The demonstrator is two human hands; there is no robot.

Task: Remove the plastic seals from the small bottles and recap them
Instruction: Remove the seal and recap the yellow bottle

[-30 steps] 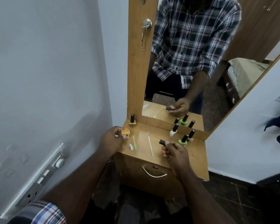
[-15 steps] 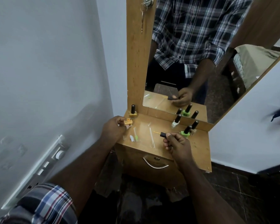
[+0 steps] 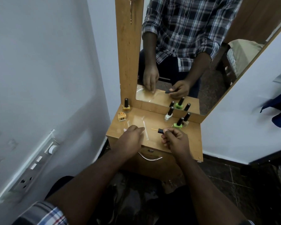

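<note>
Head view: a wall, a mirror and a small wooden table.
Mirror [image 3: 193,54]: cut off at the top.
Table [image 3: 190,140]: bottles stand at its back.
Left hand [image 3: 130,140]: fingers curled down on the table; whether they pinch anything is hidden.
Right hand [image 3: 175,140]: pinches the black cap [image 3: 160,131], brush pointing left.
Open bottle [image 3: 121,116]: orange, uncapped, back left corner.
Labels: too small to read.

Your open bottle [image 3: 121,116] stands on the shelf [image 3: 191,138] at far left, before a capped bottle [image 3: 126,106]; three capped bottles [image 3: 178,123] cluster right, below the mirror [image 3: 217,62].
</note>
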